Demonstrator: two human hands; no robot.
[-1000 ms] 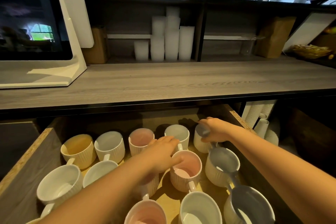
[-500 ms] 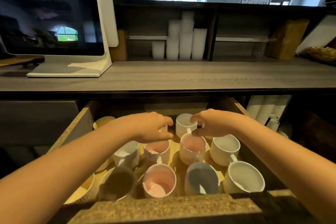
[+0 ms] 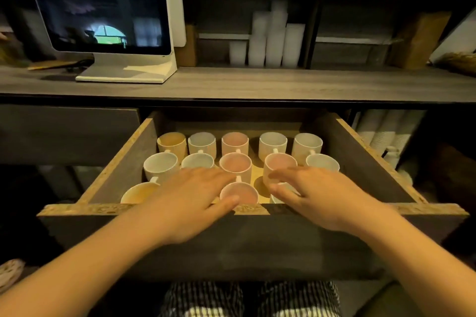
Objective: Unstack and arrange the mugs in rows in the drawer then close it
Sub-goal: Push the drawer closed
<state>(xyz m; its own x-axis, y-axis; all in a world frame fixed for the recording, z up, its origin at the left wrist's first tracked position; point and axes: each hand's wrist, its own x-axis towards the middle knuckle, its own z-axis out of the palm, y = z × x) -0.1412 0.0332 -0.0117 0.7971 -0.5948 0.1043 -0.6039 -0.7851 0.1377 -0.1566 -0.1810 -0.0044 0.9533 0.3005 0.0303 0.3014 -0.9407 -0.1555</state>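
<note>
The wooden drawer [image 3: 257, 237] stands pulled out below the grey counter. Several ribbed mugs sit upright in it in rows, none stacked: a yellow mug [image 3: 172, 143] at the back left, pink mugs [image 3: 235, 166] down the middle, white mugs [image 3: 308, 144] on the right. My left hand [image 3: 190, 198] hovers flat, fingers straight, above the front row near the drawer's front edge. My right hand [image 3: 316, 195] hovers likewise over the front right mugs, hiding them. Neither hand holds anything.
A white-framed screen [image 3: 103, 8] stands on the counter [image 3: 257, 82] at the left. Stacked white cups [image 3: 273, 41] fill the shelf behind. More paper cups [image 3: 381, 131] lie right of the drawer. Striped trousers [image 3: 247, 298] show below.
Both hands have drawn back from the mugs deep in the drawer to its front edge. The view has pulled back, and the mugs now stand in rows.
</note>
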